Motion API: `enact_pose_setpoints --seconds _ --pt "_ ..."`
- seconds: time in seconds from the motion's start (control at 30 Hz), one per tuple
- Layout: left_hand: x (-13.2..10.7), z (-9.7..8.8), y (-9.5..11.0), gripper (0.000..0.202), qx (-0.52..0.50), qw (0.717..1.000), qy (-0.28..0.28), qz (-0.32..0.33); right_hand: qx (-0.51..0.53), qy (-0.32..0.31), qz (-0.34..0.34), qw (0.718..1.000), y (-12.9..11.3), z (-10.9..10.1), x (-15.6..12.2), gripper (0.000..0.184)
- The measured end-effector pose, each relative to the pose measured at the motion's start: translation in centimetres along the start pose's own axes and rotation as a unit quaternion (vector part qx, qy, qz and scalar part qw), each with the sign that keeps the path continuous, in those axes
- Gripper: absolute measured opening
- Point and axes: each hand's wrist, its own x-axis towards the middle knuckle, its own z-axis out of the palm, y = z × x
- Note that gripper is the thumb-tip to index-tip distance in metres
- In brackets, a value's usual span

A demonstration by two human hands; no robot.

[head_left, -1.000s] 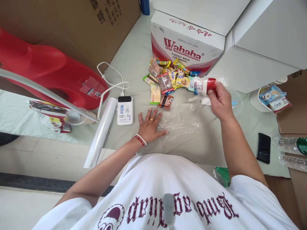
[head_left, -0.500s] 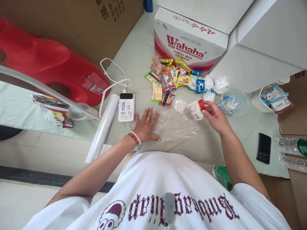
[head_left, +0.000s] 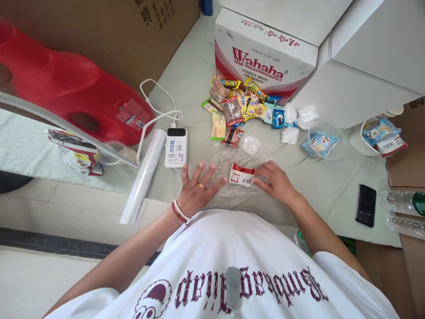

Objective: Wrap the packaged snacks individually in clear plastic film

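A small red and white snack packet (head_left: 241,175) lies flat on a crumpled sheet of clear plastic film (head_left: 226,156). At the packet's right edge is my right hand (head_left: 275,180), thumb and fingers a little apart; whether the fingertips still touch it is hard to tell. My left hand (head_left: 199,188) is spread open over the film's left side, slightly blurred, with nothing in it. A white crumpled wad of plastic (head_left: 251,145) sits just beyond the film. Left of it, a brown snack packet (head_left: 232,138) lies at the near edge of a heap of wrapped snacks (head_left: 254,109).
On the left are a power bank (head_left: 176,153) with a cable, a film roll (head_left: 143,177) and a red jug (head_left: 76,93). A Wahaba box (head_left: 262,60) stands behind. Rightward are a clear cup (head_left: 323,139), a white container (head_left: 360,139) and a phone (head_left: 365,206).
My right hand has moved left and toward me, laying the red and white packet on the film. My left hand has shifted slightly toward me, its fingers still spread.
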Motion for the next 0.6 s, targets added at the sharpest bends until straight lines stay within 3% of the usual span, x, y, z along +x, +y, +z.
enact_pose_setpoints --seconds 0.07,0.13,0.23,0.37,0.47,0.6 --pt "0.0 0.3 0.2 0.069 -0.026 0.996 -0.027 0.082 -0.030 -0.015 0.036 0.999 0.0 0.8 -2.2 0.042" --pt "0.5 0.6 0.0 0.073 -0.059 0.987 -0.064 0.133 -0.028 -0.009 0.058 0.998 0.2 2.0 -4.2 0.035" --pt "1.0 0.6 -0.8 0.075 -0.100 0.982 -0.101 0.120 0.041 0.017 0.036 0.998 0.5 2.9 -6.9 0.029" --pt "-0.1 -0.1 -1.9 0.079 -0.141 0.976 -0.116 0.117 0.096 0.074 0.037 0.992 0.1 1.7 -9.6 0.021" --pt "-1.0 -0.3 -2.3 0.077 -0.142 0.974 -0.122 0.131 0.131 0.072 0.031 0.988 -0.3 0.3 -9.3 0.018" --pt "-0.3 0.3 -2.6 0.027 -0.156 0.979 -0.095 0.086 0.192 0.069 0.098 0.974 0.5 -0.5 -5.6 0.021"
